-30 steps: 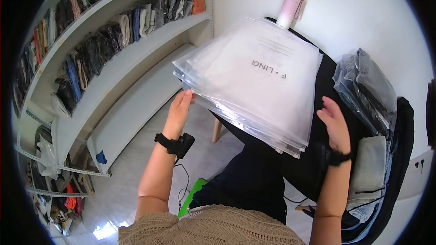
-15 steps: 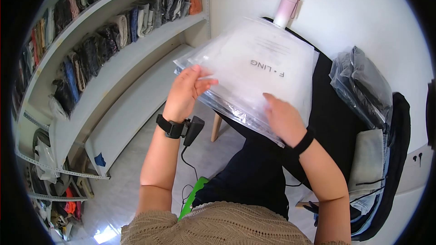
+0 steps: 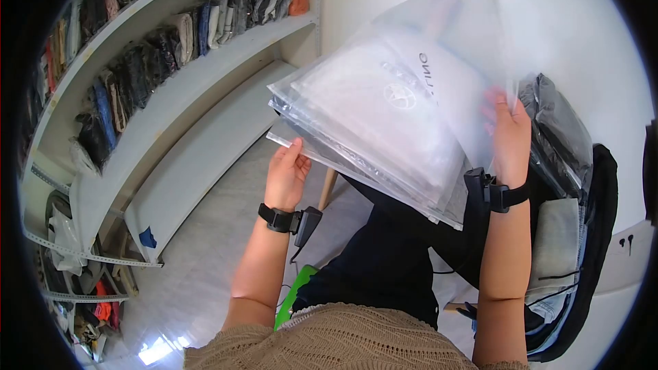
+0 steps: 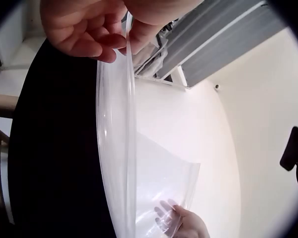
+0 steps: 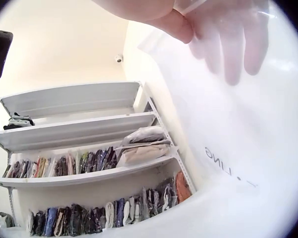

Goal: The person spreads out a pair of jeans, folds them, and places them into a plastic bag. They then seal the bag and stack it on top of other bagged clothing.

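A stack of frosted plastic zip bags [image 3: 343,120] lies on the black table [image 3: 370,195], its near edges uneven. My left hand [image 3: 284,175] pinches the corner of a bag edge at the near left, below the stack's corner. In the left wrist view, thumb and fingers close on that clear edge [image 4: 116,129]. At the right, my right hand [image 3: 510,130] holds the side of a raised translucent bag sheet [image 3: 473,34], thumb outside and fingers showing through the plastic. The sheet bends upward over the stack, its dark lettering [image 3: 425,72] skewed.
Grey shelves [image 3: 205,68] packed with bagged clothes curve along the left. Dark bagged garments [image 3: 558,140] lie right of the table, near folded jeans [image 3: 555,243] on a black chair. The pink bottle behind the stack is mostly hidden by the raised sheet.
Both hands have come to the bags and taken hold. The right hand crossed over the stack, then went back right and up, lifting the sheet; the left went down to the near-left corner.
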`<state>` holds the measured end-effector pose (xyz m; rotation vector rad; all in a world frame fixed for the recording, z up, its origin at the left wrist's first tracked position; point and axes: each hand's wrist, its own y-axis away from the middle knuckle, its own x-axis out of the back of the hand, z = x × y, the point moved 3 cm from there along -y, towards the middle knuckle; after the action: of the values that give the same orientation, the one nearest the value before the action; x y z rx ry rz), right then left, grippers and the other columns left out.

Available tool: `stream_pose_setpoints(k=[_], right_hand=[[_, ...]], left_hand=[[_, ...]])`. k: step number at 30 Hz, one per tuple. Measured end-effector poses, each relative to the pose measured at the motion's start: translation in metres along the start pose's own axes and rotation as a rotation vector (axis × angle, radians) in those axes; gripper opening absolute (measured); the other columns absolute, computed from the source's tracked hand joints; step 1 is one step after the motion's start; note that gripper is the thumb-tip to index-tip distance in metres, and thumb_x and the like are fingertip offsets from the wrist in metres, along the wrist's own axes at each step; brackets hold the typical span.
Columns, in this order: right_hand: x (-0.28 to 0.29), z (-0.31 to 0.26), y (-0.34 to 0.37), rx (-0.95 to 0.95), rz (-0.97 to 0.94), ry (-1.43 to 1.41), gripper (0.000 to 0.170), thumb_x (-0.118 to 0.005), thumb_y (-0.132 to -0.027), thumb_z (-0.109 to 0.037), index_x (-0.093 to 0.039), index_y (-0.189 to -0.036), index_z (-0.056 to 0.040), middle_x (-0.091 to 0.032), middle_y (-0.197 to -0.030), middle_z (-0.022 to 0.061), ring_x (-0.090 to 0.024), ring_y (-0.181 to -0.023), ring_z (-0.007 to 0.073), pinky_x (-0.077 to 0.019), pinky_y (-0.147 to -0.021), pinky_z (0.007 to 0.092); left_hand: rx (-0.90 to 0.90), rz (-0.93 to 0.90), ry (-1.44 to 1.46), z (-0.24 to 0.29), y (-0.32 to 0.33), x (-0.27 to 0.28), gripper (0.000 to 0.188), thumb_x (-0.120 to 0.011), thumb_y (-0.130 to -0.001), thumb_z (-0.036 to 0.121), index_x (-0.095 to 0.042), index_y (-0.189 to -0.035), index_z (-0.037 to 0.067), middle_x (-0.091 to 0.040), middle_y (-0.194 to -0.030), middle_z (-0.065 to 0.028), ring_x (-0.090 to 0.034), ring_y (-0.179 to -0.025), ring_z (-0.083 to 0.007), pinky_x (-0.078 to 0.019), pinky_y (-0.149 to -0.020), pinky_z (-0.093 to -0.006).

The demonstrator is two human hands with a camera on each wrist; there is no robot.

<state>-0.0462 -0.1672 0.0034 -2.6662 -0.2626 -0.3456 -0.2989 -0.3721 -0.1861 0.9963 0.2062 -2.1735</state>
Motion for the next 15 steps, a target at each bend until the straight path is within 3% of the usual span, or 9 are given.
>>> stream_pose_setpoints(k=[3, 6, 7, 9, 10, 15], right_hand=[[0.010, -0.009, 0.001, -0.051, 0.073, -0.034, 0.033, -0.045, -0.096, -0.025, -0.054, -0.119, -0.0028, -0.062, -0.110, 0.0089, -0.061, -0.093, 0.0188, -0.0436, -0.077, 0.0290], [0.018, -0.011, 0.000, -0.033, 0.114, -0.056, 0.035, -0.044, -0.096, -0.026, -0.052, -0.122, -0.0036, -0.060, -0.114, 0.0090, -0.060, -0.096, 0.0189, -0.0429, -0.079, 0.0309], [0.021, -0.012, -0.001, -0.026, 0.140, -0.073, 0.035, -0.044, -0.096, -0.026, -0.052, -0.122, -0.0039, -0.060, -0.112, 0.0088, -0.060, -0.095, 0.0184, -0.0431, -0.079, 0.0314], [0.028, -0.012, -0.002, -0.018, 0.173, -0.090, 0.035, -0.044, -0.096, -0.026, -0.052, -0.121, -0.0042, -0.061, -0.111, 0.0085, -0.060, -0.095, 0.0180, -0.0432, -0.078, 0.0319], [0.033, -0.012, -0.004, -0.007, 0.187, -0.114, 0.033, -0.044, -0.096, -0.026, -0.053, -0.120, -0.0043, -0.061, -0.109, 0.0079, -0.060, -0.093, 0.0172, -0.0435, -0.076, 0.0314], [0.058, -0.016, -0.022, -0.026, 0.240, -0.139, 0.029, -0.045, -0.095, -0.024, -0.055, -0.116, -0.0050, -0.061, -0.103, 0.0056, -0.060, -0.087, 0.0148, -0.0439, -0.070, 0.0287]], left_hand=[[-0.040, -0.004, -0.009, 0.003, 0.014, -0.016, 0.011, -0.056, -0.092, 0.020, -0.058, -0.089, 0.010, -0.060, -0.082, 0.0034, -0.053, -0.071, -0.0050, -0.0424, -0.067, -0.0207], [-0.301, 0.068, -0.031, 0.008, 0.023, -0.015, 0.009, -0.053, -0.093, 0.017, -0.056, -0.090, 0.010, -0.055, -0.077, 0.0030, -0.050, -0.068, -0.0064, -0.0407, -0.065, -0.0217], [-0.299, 0.064, -0.030, 0.009, 0.025, -0.013, 0.009, -0.053, -0.093, 0.017, -0.056, -0.090, 0.010, -0.055, -0.077, 0.0030, -0.050, -0.068, -0.0064, -0.0407, -0.065, -0.0217], [-0.512, 0.190, 0.069, 0.019, 0.032, -0.001, 0.013, -0.050, -0.094, 0.020, -0.055, -0.092, 0.008, -0.054, -0.077, 0.0011, -0.049, -0.066, -0.0088, -0.0409, -0.064, -0.0242], [-0.491, 0.200, 0.068, 0.021, 0.032, 0.007, 0.022, -0.045, -0.095, 0.026, -0.053, -0.101, 0.006, -0.059, -0.089, -0.0053, -0.055, -0.077, -0.0144, -0.0429, -0.067, -0.0269], [-0.218, 0.026, -0.040, 0.023, 0.047, -0.016, 0.038, -0.045, -0.095, 0.027, -0.047, -0.123, 0.002, -0.060, -0.104, -0.0110, -0.058, -0.076, -0.0155, -0.0444, -0.063, -0.0263]])
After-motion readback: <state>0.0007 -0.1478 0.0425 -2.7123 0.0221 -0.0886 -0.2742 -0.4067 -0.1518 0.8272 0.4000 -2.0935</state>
